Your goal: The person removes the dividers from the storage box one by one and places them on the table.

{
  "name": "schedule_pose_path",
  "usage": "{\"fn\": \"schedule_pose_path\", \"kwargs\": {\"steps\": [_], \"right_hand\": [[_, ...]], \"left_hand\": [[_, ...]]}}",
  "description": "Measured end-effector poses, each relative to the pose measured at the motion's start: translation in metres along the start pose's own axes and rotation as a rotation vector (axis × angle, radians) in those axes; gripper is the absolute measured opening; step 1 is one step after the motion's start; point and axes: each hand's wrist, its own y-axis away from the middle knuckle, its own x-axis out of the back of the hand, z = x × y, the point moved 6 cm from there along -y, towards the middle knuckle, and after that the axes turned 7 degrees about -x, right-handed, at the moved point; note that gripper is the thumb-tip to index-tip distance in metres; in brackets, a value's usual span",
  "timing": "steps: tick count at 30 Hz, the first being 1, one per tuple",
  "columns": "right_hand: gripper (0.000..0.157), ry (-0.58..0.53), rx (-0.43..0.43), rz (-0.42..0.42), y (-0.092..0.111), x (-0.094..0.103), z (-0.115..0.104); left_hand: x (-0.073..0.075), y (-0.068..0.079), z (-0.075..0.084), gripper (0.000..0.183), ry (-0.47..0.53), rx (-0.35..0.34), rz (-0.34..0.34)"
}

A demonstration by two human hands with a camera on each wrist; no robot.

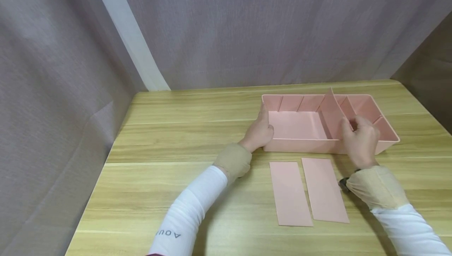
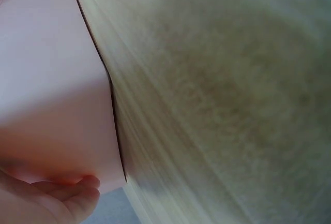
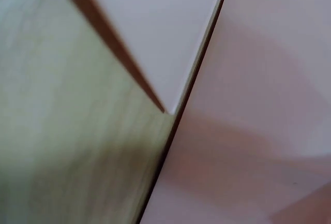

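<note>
A pink storage box (image 1: 300,144) stands on the table, with narrow slots along its inner walls. At its left end my left hand (image 1: 259,130) holds the front corner; the left wrist view shows fingertips (image 2: 89,181) against the outer wall. A pink divider (image 1: 332,111) stands slightly tilted across the box, its far top corner above the back rim. My right hand (image 1: 361,138) pinches this divider near its front end. To its right, another divider (image 1: 347,109) stands within the box, partly hidden by that hand. The right wrist view shows no clear fingers.
Two flat pink panels, a left one (image 1: 291,193) and a right one (image 1: 325,189), lie side by side on the wooden table (image 1: 159,193) in front of the box. Grey curtains (image 1: 247,32) hang behind the table and along its left side.
</note>
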Motion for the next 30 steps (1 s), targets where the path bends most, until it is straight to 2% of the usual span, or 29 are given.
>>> {"fn": "schedule_pose_path", "kwargs": {"steps": [30], "right_hand": [[0.023, -0.027, 0.007, 0.040, -0.0022, 0.0039, -0.0027]], "left_hand": [[-0.0003, -0.0003, 0.0002, 0.071, -0.012, 0.004, -0.004]]}}
